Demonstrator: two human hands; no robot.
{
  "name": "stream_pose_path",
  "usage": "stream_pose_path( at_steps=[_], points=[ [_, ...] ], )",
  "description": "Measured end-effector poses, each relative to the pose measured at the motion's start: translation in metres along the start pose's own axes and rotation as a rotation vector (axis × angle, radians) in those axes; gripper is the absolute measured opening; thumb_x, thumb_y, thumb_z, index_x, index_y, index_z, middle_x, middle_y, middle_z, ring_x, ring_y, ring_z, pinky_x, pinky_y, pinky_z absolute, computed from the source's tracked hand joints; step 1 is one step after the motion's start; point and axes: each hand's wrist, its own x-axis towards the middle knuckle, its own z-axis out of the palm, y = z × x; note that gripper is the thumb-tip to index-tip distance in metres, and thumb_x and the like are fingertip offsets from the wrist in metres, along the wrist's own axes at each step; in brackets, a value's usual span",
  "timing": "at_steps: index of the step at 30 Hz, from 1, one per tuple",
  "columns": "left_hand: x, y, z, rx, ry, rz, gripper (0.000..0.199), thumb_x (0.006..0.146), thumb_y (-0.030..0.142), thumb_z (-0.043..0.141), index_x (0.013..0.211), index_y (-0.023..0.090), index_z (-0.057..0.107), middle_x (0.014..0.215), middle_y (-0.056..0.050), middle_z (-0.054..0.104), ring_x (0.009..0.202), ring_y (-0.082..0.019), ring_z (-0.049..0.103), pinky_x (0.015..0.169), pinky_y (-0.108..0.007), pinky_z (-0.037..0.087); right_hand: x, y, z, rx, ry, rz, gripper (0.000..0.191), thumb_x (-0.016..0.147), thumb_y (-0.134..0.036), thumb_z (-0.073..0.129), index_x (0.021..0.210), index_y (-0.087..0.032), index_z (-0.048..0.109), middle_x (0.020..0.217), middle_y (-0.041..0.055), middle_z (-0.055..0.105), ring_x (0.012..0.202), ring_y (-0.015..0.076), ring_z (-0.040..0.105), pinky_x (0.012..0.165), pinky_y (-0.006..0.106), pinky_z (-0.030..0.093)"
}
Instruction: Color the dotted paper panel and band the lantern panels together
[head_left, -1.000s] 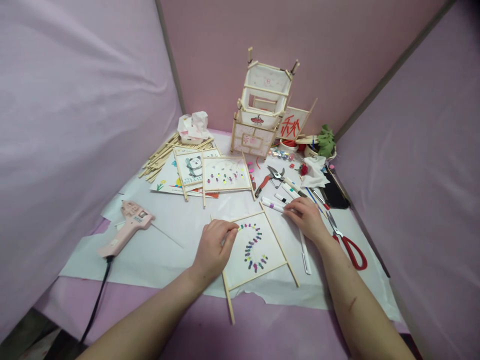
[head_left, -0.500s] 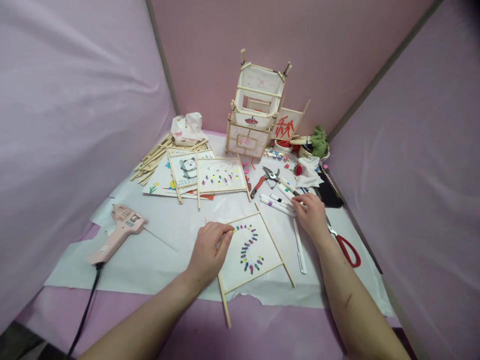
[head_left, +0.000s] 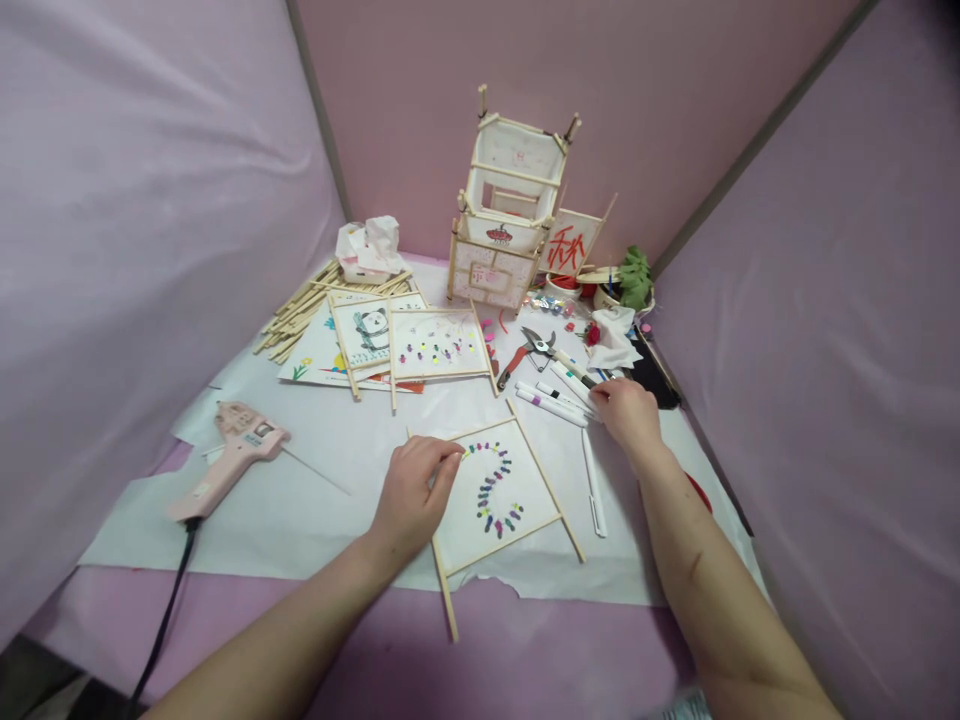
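Note:
My left hand (head_left: 415,490) lies over the left side of a stick-framed drawing (head_left: 457,525), fingers closed together and the thumb against them. Its fingertips sit near the top of an S-shaped curve of coloured marks; what is between them is hidden. My right hand (head_left: 632,415) is reached out to the right, fingers curled down at the ends of several white markers (head_left: 551,407). Whether it grips one does not show. Another white marker (head_left: 595,485) lies apart, between the framed drawing and my right forearm.
Left lies a pink glue gun (head_left: 232,455) with its cord. Behind are a panda drawing (head_left: 371,332), a dotted framed drawing (head_left: 439,343), wooden sticks (head_left: 296,305) and a tall stick-and-paper tower (head_left: 495,270). Red-handled pruning shears (head_left: 517,363) lie beside the markers. Red scissors (head_left: 699,492) are mostly under my right forearm.
My right hand has shifted slightly right, its fingers more curled, and the forearm now covers most of the red scissors. The left hand keeps its place on the framed drawing. The whole view shifted slightly.

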Motion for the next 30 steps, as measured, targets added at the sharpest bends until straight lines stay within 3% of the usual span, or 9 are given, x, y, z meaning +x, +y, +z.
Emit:
stream_pose_path(
  at_steps=[5,8,11,13,17,19,22,25,30],
  points=[
    [0.003,0.0,-0.009,-0.09,0.208,-0.023,0.021,0.095,0.027,0.044,0.085,0.019,0.062,0.081,-0.003,0.062,0.084,-0.017,0.057,0.081,-0.032,0.043,0.008,-0.004,0.008,-0.097,-0.081,0.044,0.02,0.082,-0.026,0.054,0.08,-0.018,0.072,0.089,0.0107,0.068,0.082,0.0236,0.06,0.064,0.03,0.034],
    [0.006,-0.001,-0.015,-0.082,0.253,-0.055,0.021,0.095,0.028,0.044,0.087,0.019,0.061,0.083,-0.003,0.062,0.086,-0.017,0.058,0.082,-0.032,0.044,0.006,-0.001,0.008,-0.074,-0.025,0.038,0.018,0.082,-0.024,0.054,0.082,-0.015,0.07,0.092,0.0132,0.067,0.088,0.0266,0.06,0.067,0.031,0.037],
    [0.006,-0.002,-0.016,-0.039,0.258,-0.007,0.014,0.094,0.025,0.046,0.095,0.019,0.059,0.091,-0.004,0.062,0.091,-0.018,0.058,0.085,-0.034,0.045,-0.007,-0.005,-0.009,0.038,0.089,-0.006,0.017,0.084,-0.026,0.053,0.091,-0.015,0.064,0.094,0.0142,0.066,0.087,0.0274,0.06,0.068,0.032,0.04],
    [0.004,-0.003,-0.014,0.003,0.256,0.082,0.014,0.092,0.023,0.05,0.104,0.02,0.055,0.101,-0.006,0.061,0.097,-0.019,0.057,0.088,-0.036,0.045,-0.025,-0.016,-0.029,0.216,0.035,-0.094,0.019,0.086,-0.031,0.053,0.097,-0.018,0.06,0.085,0.0093,0.066,0.075,0.0235,0.06,0.064,0.031,0.041],
    [0.001,0.0,-0.008,0.101,0.117,0.259,0.035,0.09,0.025,0.056,0.123,0.022,0.048,0.122,-0.011,0.054,0.115,-0.023,0.051,0.097,-0.04,0.044,-0.068,-0.054,-0.066,0.53,-0.331,-0.41,0.015,0.09,-0.037,0.051,0.095,-0.024,0.057,0.083,0.0035,0.066,0.071,0.0189,0.058,0.064,0.029,0.042],
    [0.0,0.001,-0.005,0.154,-0.014,0.306,0.039,0.089,0.029,0.057,0.126,0.021,0.048,0.124,-0.012,0.054,0.115,-0.023,0.05,0.095,-0.04,0.044,-0.084,-0.071,-0.076,0.637,-0.432,-0.458,0.015,0.092,-0.038,0.05,0.093,-0.025,0.058,0.082,0.002,0.065,0.07,0.0174,0.057,0.063,0.028,0.042],
    [-0.001,0.004,-0.002,0.19,-0.151,0.341,0.027,0.093,0.032,0.052,0.116,0.019,0.056,0.105,-0.008,0.064,0.099,-0.021,0.056,0.086,-0.037,0.046,-0.097,-0.085,-0.079,0.734,-0.456,-0.384,0.016,0.091,-0.04,0.052,0.092,-0.026,0.06,0.076,0.0,0.063,0.066,0.0157,0.052,0.059,0.027,0.04],
    [-0.003,0.006,0.0,0.206,-0.173,0.337,0.021,0.096,0.03,0.044,0.102,0.017,0.059,0.085,-0.006,0.064,0.083,-0.019,0.055,0.076,-0.034,0.045,-0.103,-0.089,-0.074,0.892,-0.427,-0.282,0.017,0.087,-0.041,0.058,0.091,-0.025,0.061,0.078,0.0003,0.062,0.067,0.0153,0.051,0.057,0.025,0.04],
    [-0.008,0.011,0.003,0.205,-0.204,0.357,0.028,0.098,0.032,0.035,0.097,0.016,0.058,0.08,-0.006,0.06,0.076,-0.019,0.051,0.068,-0.031,0.043,-0.116,-0.102,-0.054,1.29,-0.446,-0.121,0.023,0.079,-0.041,0.068,0.087,-0.021,0.06,0.073,-0.0012,0.057,0.062,0.0129,0.049,0.056,0.024,0.039]
  ],
)
